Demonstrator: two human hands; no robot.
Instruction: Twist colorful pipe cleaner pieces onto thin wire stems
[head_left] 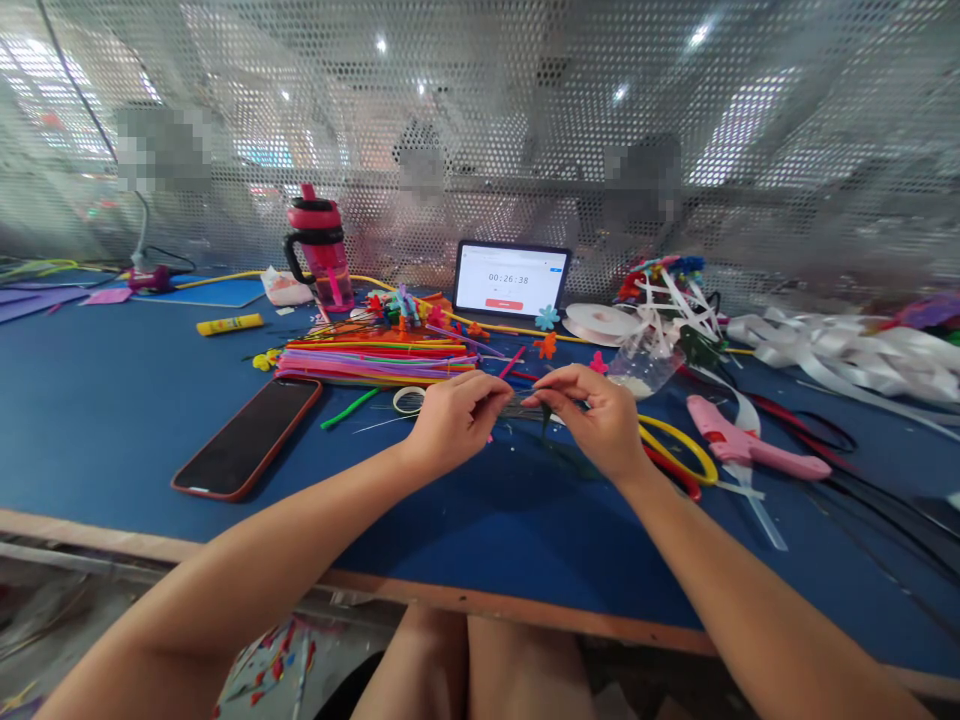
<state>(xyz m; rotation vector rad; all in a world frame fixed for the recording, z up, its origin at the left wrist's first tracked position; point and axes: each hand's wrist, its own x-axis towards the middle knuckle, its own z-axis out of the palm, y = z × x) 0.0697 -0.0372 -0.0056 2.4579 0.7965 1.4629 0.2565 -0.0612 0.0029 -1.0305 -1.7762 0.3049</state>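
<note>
Both hands are raised over the near middle of the table, fingertips facing each other with a small gap. My left hand [461, 420] is closed in a pinch; whatever lies between its fingertips is too small to make out. My right hand [596, 410] pinches too, with a thin dark green strip [546, 415] hanging from its fingers. Behind my left hand lies a bundle of coloured pipe cleaners [367, 362]. A small roll of pale tape [409, 401] sits just left of that hand, and a green pipe cleaner [349, 409] lies farther left.
A phone [251, 440] lies at left, near a yellow glue stick [230, 325] and a pink bottle [322, 250]. A tablet [511, 280] stands behind. To the right are a pink glue gun [754, 440], a ribbon spool [600, 322] and loose white ribbon [847, 350]. Perforated metal closes the back.
</note>
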